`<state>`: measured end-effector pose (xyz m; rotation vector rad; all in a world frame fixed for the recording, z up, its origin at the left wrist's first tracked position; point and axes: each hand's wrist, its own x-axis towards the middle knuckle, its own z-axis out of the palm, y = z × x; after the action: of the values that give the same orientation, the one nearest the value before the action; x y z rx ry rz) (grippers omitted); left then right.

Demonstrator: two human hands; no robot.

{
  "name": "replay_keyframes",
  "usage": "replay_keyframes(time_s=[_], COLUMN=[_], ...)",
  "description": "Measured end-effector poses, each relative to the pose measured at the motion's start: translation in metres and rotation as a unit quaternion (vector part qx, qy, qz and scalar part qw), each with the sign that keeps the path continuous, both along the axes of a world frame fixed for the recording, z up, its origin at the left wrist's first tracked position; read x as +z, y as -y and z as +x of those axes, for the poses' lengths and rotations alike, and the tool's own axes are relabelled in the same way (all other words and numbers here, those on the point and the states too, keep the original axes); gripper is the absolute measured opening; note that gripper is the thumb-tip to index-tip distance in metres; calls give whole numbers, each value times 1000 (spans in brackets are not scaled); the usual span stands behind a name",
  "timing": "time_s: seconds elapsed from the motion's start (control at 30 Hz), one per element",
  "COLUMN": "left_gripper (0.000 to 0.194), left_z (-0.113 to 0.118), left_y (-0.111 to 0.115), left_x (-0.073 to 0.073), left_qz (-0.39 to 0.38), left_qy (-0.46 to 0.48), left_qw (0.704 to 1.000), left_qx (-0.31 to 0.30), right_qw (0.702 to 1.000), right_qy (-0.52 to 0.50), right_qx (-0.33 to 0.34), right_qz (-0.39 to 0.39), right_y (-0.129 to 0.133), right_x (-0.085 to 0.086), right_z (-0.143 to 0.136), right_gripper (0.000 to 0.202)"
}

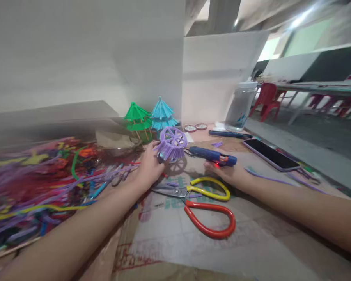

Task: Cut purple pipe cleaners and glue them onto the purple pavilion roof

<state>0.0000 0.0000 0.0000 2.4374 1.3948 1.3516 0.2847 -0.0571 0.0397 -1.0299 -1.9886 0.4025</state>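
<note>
My left hand (152,166) is closed on a small purple wheel-shaped piece (173,141) with spokes and a fringed edge, lifted above the table. In my right hand (224,171) is a dark blue glue gun (210,155), its nozzle pointing left at the piece's right edge. A red light glows on the gun near my fingers. Below both hands, scissors (178,191) with one yellow and one red handle lie on the printed cardboard (163,242). Short purple strips lie around the blades.
Colourful pipe cleaners (61,187) pile up at the left. Green (137,121) and blue (162,115) tiered umbrella-like pieces stand behind. At the right are a clear jar (240,107), a phone (270,155) and a dark blue tool (230,134).
</note>
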Motion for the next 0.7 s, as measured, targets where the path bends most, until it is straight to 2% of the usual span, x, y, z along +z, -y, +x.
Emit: replay_keyframes(time_s=[0.2, 0.7], left_gripper=[44, 38], left_z=[2, 5], left_y=[0, 9], left_x=[3, 13], left_qz=[2, -1], left_qy=[9, 16], left_qw=[1000, 1000], left_qx=[-4, -18], right_qw=[1000, 1000], right_qy=[-8, -14], right_qx=[1, -19], right_qz=[-2, -14], right_y=[0, 0], right_x=[6, 6], right_z=[-4, -6], right_gripper=[26, 29])
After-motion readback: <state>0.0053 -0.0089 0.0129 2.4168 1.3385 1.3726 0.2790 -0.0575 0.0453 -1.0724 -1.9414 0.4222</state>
